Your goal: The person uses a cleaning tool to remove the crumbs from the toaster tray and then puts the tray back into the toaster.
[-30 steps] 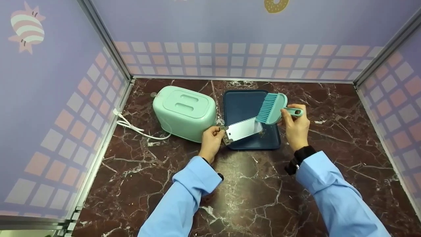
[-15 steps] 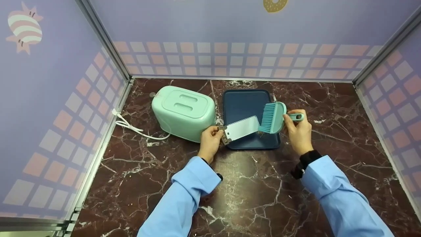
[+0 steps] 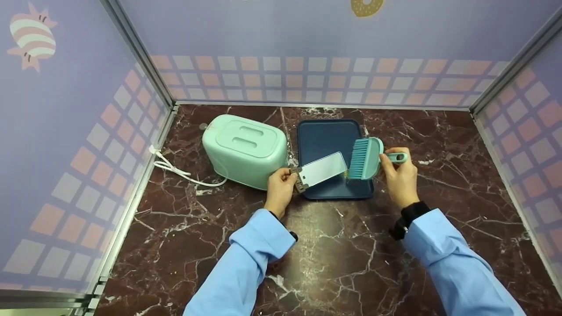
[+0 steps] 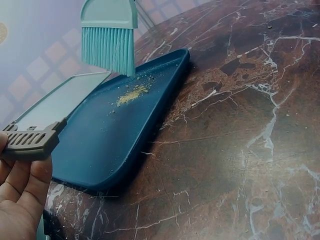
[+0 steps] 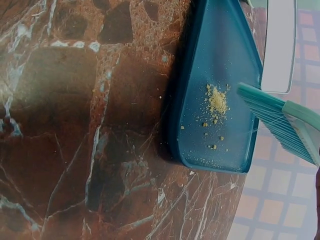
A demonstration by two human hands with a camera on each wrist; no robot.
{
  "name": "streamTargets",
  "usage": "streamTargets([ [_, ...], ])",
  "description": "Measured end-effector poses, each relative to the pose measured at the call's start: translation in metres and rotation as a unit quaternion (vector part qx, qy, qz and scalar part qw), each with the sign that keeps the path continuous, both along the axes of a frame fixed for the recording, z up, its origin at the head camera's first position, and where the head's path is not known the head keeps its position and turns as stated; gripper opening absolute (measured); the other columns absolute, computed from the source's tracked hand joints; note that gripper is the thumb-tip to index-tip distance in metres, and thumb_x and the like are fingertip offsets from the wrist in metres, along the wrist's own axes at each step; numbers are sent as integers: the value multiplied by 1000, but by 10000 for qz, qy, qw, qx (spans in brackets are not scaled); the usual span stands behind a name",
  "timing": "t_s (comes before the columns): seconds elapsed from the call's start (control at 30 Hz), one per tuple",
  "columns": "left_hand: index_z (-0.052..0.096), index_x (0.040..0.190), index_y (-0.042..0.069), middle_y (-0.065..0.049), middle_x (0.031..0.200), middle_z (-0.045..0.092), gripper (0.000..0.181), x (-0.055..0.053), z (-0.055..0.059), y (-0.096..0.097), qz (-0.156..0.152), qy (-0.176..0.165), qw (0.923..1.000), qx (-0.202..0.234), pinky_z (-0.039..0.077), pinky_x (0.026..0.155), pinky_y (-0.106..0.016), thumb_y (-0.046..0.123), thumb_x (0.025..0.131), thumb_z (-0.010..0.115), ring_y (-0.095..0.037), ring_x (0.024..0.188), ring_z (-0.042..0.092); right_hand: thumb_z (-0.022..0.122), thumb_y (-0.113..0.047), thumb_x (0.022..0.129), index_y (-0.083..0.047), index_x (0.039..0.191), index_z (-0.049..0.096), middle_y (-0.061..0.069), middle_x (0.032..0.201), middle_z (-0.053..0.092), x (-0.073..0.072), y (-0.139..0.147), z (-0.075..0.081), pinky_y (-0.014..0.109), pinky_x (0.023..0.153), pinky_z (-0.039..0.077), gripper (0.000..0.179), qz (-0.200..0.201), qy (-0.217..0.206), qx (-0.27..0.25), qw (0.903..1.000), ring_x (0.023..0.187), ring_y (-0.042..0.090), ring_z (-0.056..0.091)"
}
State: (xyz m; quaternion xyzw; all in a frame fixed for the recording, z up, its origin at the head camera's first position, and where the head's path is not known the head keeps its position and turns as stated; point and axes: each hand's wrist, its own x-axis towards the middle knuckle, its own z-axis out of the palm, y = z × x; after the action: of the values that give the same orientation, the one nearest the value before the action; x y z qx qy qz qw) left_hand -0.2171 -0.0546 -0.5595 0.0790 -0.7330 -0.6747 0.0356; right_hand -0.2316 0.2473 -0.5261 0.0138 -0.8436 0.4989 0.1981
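My left hand point(image 3: 280, 189) pinches the brown slotted end of a toaster's crumb tray point(image 3: 324, 170), a flat pale metal plate. The plate slants up to the right over a dark blue tray point(image 3: 327, 131). My right hand point(image 3: 400, 177) grips the handle of a small teal hand brush point(image 3: 371, 159). Its bristles point(image 4: 107, 50) point left in the head view, just past the plate's far end and above the blue tray. A pile of yellow crumbs point(image 5: 217, 101) lies in the blue tray below, with finer bits scattered around.
A mint green toaster point(image 3: 246, 151) stands left of the blue tray, close to my left hand. Its white cord point(image 3: 175, 169) trails to the left wall. Patterned panels point(image 3: 325, 79) enclose the brown marbled tabletop point(image 3: 333, 263) at the back and sides.
The brush has moved off the crumb tray's end, toward me and slightly right. The crumb tray's free end has shifted a little left and away from me; my left hand stays nearly still.
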Motion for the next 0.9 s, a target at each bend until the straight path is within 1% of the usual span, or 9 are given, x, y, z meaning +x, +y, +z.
streamTargets([
  [0.1, 68, 102, -6, 0, 78, 58, 10, 0, 0, 0, -9, 4, 10000, -9, 41, 62, -23, 2, 99, 64, -11, 67, 49, 61, -26, 104, 1, 120, 55, 14, 82, 67, 0, 0, 0, 16, 51, 46, 32, -40, 70, -10, 10000, 61, 29, 64],
  [0.3, 67, 102, -5, 0, 78, 55, 9, 0, -1, 1, -31, 34, 10000, -32, 40, 62, -25, 3, 99, 63, -12, 67, 48, 64, -26, 103, 1, 120, 56, 14, 83, 67, 1, 1, 1, 16, 51, 48, 33, -15, 108, -246, 9996, 59, 17, 61],
  [0.4, 67, 102, -4, 0, 78, 55, 9, 2, -2, 1, -38, -40, 10000, 48, 41, 62, -25, 4, 100, 63, -13, 68, 48, 65, -27, 102, 1, 122, 56, 16, 85, 68, 1, 1, 2, 21, 51, 52, 35, -2, 80, -543, 9985, 60, 20, 65],
  [0.5, 66, 102, -3, -1, 79, 53, 9, 5, -3, 2, -57, -183, 9996, 216, 40, 62, -26, 5, 101, 62, -13, 68, 47, 67, -26, 100, 2, 124, 55, 20, 88, 69, 1, 2, 4, 29, 52, 57, 38, 23, 89, -1047, 9945, 59, 22, 68],
  [0.6, 65, 103, -2, -1, 80, 52, 9, 8, -5, 3, -69, -324, 9987, 387, 39, 63, -27, 6, 102, 61, -14, 68, 45, 69, -23, 98, 3, 124, 54, 21, 89, 70, -1, 3, 7, 37, 54, 59, 40, 17, 90, -1683, 9857, 57, 21, 70],
  [0.7, 65, 103, -1, -2, 80, 53, 9, 10, -7, 2, -74, -408, 9980, 469, 39, 63, -27, 7, 102, 61, -14, 68, 46, 71, -19, 98, 2, 122, 53, 18, 84, 70, -3, 7, 10, 41, 56, 60, 37, -86, 84, -2245, 9744, 56, 20, 70],
  [0.8, 66, 104, -2, -2, 81, 55, 11, 12, -8, 1, -58, -467, 9977, 492, 40, 64, -27, 8, 102, 61, -14, 70, 48, 70, -15, 98, 3, 122, 52, 17, 80, 68, -4, 11, 13, 40, 56, 60, 35, -147, 131, -2684, 9631, 56, 22, 70],
  [0.9, 66, 105, -3, -2, 83, 57, 11, 15, -10, 1, -20, -510, 9971, 563, 42, 65, -26, 7, 102, 61, -14, 72, 50, 68, -10, 98, 6, 121, 50, 19, 79, 65, -1, 15, 19, 38, 56, 60, 33, -151, 234, -3015, 9531, 55, 23, 69],
])
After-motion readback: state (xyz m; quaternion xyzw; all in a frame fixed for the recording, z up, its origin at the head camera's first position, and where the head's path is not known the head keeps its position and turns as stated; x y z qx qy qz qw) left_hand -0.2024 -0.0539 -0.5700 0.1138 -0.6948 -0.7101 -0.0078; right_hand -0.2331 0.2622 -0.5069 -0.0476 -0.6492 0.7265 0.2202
